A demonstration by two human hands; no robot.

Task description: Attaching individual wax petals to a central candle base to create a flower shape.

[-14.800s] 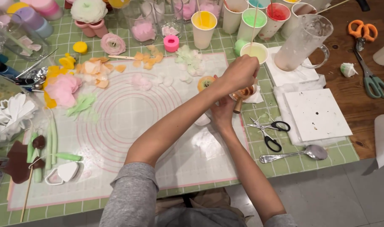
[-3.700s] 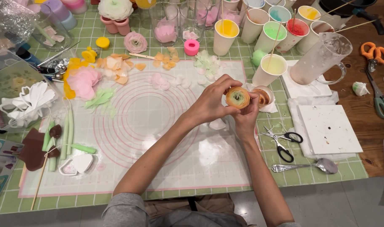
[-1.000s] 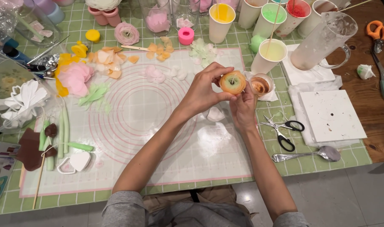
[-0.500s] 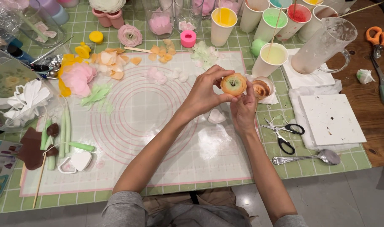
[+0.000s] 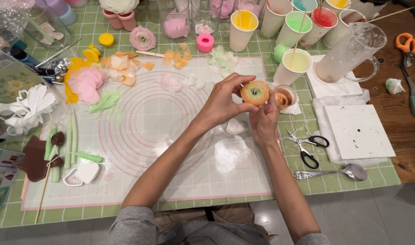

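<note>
Since half a second ago, both hands are staying locked on the same piece and barely drifting; the little round flower is sitting at the same height over the mat, turned a touch more face-up toward my camera.

I am watching the left hand [image 5: 225, 100] pinching the orange-and-green wax flower [image 5: 255, 92] from its left side, thumb below and fingers curling over the top. I am seeing the right hand [image 5: 264, 119] cupping it from underneath and behind, fingertips pressing the lower rim. Both are grasping it, neither is loose.

As I judge it, the relation that matters is this: the flower is lying between the two hands, at their fingertips, with its open face pointing up and its short axis running roughly toward me. The left hand is covering more of it, so it is the nearer one for any turning.

Just beyond the right hand, a small cup with brown residue [image 5: 284, 96] is standing, and scissors [image 5: 305, 146] are lying on the silicone mat [image 5: 171, 149] to that hand's outer side.
</note>
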